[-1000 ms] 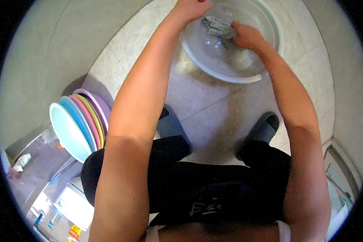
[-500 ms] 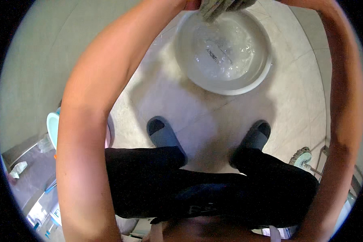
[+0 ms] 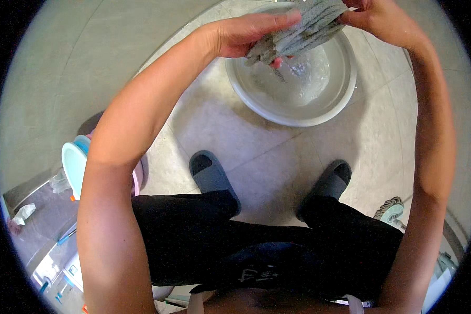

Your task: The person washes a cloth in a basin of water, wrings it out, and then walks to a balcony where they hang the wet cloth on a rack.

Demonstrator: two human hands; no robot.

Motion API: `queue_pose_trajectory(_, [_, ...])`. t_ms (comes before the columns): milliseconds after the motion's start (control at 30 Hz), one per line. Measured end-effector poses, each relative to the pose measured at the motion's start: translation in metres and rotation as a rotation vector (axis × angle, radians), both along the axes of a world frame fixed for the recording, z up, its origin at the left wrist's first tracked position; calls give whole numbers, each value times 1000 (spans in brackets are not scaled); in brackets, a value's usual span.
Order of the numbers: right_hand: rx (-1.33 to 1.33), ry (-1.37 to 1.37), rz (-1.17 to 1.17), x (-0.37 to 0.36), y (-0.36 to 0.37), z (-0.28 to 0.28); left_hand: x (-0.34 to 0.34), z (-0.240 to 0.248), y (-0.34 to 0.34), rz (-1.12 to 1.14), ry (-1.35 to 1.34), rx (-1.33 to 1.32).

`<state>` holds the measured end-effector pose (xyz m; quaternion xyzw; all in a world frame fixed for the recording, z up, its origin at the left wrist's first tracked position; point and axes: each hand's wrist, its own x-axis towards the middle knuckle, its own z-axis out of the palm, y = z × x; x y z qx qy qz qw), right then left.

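A grey, wrinkled cloth [image 3: 310,30] is stretched between my hands at the top of the view, bunched into folds. My left hand [image 3: 254,32] grips its left end, thumb on top and fingertips showing beneath. At the other end, my right hand [image 3: 374,20] pinches the cloth between thumb and fingers; part of this hand is cut off by the picture's edge. Below the cloth, a round white basin [image 3: 293,121] stands on the floor. Rippling water [image 3: 313,83] lies inside it, and the cloth hides the basin's far part.
My feet in dark grey slippers [image 3: 214,180] stand apart on the tiled floor [image 3: 267,167]. Left of them are a pale teal basin [image 3: 74,170] and a pink tub [image 3: 137,179], partly behind my left arm. A round scrubbing brush [image 3: 390,210] lies at the right.
Both hands have come down and nearer from the top edge, bringing the cloth fully into view over the basin. The cloth is now spread sideways between them.
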<state>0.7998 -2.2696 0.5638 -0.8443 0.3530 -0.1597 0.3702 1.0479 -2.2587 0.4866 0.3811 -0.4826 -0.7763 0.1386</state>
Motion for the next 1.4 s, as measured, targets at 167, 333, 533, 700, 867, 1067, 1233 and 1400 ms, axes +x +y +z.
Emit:
queue_pose_trajectory(167, [-113, 78, 61, -4, -14, -25, 1, -19, -8, -247, -303, -384])
queue_pose_trajectory(333, [-153, 118, -25, 3, -17, -49, -2, -36, -9, -32, -247, -163])
queue_pose_trajectory(533, [-401, 188, -105, 13, -9, -65, -9, -34, -4, 241, 249, 295])
queue_pose_trajectory(700, [-670, -183, 184, 46, 39, -70, -14, -28, -9, 163, 504, 54])
queue_pose_trajectory(867, [-451, -226, 59, 14, 16, -70, -15, -26, -16, 169, 467, 236])
queue_pose_trajectory(1067, [-887, -129, 77, 35, 17, -92, -6, -11, -16, 85, 395, 210])
queue_pose_trajectory(1233, [-788, -33, 78, 40, 23, -86, -15, 0, -8, 133, 289, 217])
queue_pose_trajectory(1400, [-815, 141, 63, 36, 14, -91, -2, -14, -20, 84, 170, 110])
